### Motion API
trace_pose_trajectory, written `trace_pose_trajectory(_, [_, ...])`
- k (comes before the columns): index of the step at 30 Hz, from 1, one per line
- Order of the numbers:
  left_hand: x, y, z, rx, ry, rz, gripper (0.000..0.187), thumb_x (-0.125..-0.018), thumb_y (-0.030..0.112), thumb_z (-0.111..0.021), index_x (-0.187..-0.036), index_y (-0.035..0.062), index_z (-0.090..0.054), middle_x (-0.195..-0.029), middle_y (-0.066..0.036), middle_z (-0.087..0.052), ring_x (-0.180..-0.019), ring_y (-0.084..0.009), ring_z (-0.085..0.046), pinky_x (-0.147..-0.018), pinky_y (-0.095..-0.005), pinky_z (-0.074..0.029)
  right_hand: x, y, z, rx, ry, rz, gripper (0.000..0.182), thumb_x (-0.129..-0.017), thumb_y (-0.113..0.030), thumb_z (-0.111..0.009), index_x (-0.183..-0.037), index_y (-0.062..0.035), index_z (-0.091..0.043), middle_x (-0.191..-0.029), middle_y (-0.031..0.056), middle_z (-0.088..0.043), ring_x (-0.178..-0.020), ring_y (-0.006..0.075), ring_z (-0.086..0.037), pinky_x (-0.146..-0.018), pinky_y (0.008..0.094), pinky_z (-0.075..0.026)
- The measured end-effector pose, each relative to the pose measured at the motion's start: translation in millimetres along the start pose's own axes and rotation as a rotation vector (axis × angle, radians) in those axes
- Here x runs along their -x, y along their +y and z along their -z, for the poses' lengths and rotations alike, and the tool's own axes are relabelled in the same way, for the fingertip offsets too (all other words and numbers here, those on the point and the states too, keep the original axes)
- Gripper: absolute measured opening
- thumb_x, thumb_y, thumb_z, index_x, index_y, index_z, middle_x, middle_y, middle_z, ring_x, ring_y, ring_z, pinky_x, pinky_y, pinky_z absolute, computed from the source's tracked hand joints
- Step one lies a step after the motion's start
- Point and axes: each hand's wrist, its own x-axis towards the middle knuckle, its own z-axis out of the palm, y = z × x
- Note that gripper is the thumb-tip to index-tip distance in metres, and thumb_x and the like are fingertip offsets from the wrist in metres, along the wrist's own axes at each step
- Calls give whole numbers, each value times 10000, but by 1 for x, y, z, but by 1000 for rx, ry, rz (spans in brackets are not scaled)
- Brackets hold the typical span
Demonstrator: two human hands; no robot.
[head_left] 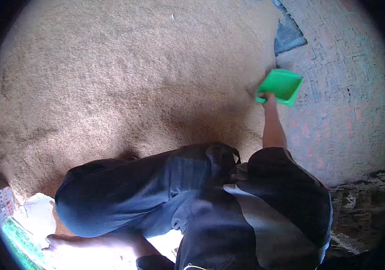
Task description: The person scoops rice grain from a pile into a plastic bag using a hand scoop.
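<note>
A broad bed of tan, grain-like material (125, 67) fills the upper left and centre of the frame; a brick-patterned surface (332, 108) lies along the right. The green scoop (282, 85), right of centre, overlaps the border between them. It extends up and right from the right hand (268, 96), evidently the nearer one; its long axis is hard to judge at this angle. The right forearm reaches nearly straight up the frame, fingers closed around the scoop's lower-left edge. The left hand cannot be made out, its state unknown.

The right hand (268, 96), small and indistinct, hides part of the green scoop (283, 84)
</note>
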Motion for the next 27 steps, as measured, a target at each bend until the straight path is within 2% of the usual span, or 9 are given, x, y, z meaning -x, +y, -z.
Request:
trace_pose_trajectory(2, [7, 3, -5, 24, -16, -4, 577, -784, 93, -476, -1349, 93, -364, -1227, -183, -517, -1023, -311, -557, -905, -414, -421, -4, -25, 44, 360, 181, 322, 229, -814, -253, -598, -920, -58, -541, -733, 81, -498, -599, 185, -492, -519, 329, -437])
trace_pose_trajectory(5, [18, 4, -13, 49, -38, 2, 576, -783, 85, -475, -1348, 90, -365, -1225, -184, -517, -1022, -310, -557, -905, -414, -422, 64, -46, 93, 594, 579, 230, 240, -827, -274, -576, -922, -56, -543, -721, 77, -506, -586, 186, -492, -508, 334, -431])
trace_pose_trajectory(11, [5, -15, -20, 96, -15, 9, 575, -780, 70, -474, -1345, 86, -369, -1222, -184, -518, -1021, -307, -556, -903, -413, -423, 115, 5, 101, 554, 383, -91, 274, -854, -316, -532, -926, -52, -548, -695, 68, -520, -559, 187, -492, -486, 344, -417])
trace_pose_trajectory(14, [-7, -35, -20, 114, 9, 5, 574, -779, 62, -473, -1344, 83, -370, -1220, -185, -519, -1021, -306, -556, -903, -413, -424, 109, 43, 37, 531, 123, -18, 296, -867, -337, -510, -928, -51, -551, -683, 64, -528, -546, 187, -492, -474, 349, -410])
trace_pose_trajectory(16, [-11, -48, -20, 131, 25, -2, 574, -778, 57, -473, -1343, 82, -371, -1219, -185, -519, -1021, -305, -556, -902, -413, -424, 58, 106, 27, 742, 65, 316, 281, -869, -302, -509, -946, -34, -544, -675, 75, -539, -507, 190, -475, -476, 337, -416])
trace_pose_trajectory(20, [-29, -85, -5, 186, 80, 6, 573, -777, 47, -472, -1341, 79, -374, -1217, -186, -520, -1020, -303, -555, -901, -413, -425, 156, 155, -156, 675, -190, -100, 212, -866, -228, -513, -772, -39, -495, -605, 94, -537, -440, 168, -489, -410, 305, -417])
trace_pose_trajectory(23, [-47, -116, 2, 296, 99, 55, 573, -776, 39, -471, -1339, 76, -375, -1215, -186, -520, -1020, -301, -555, -901, -413, -425, 231, 191, -260, 743, -189, 19, 236, -866, -231, -516, -734, -46, -453, -537, 77, -506, -387, 165, -476, -357, 309, -392])
trace_pose_trajectory(26, [-92, -188, -23, 1098, 19, 288, 572, -775, 31, -471, -1338, 74, -377, -1213, -187, -521, -1020, -300, -555, -900, -413, -426, 281, 242, -326, 874, -349, 26, 253, -841, -238, -554, -778, 3, -509, -525, 117, -534, -375, 199, -509, -348, 353, -418])
trace_pose_trajectory(27, [-43, -66, -1, 295, 74, 75, 583, -739, -89, -439, -1309, 22, -390, -1208, -181, -505, -1048, -265, -528, -906, -391, -421, 308, 250, -341, 892, -414, 49, 242, -839, -221, -542, -732, -10, -489, -516, 104, -529, -367, 193, -505, -349, 344, -416])
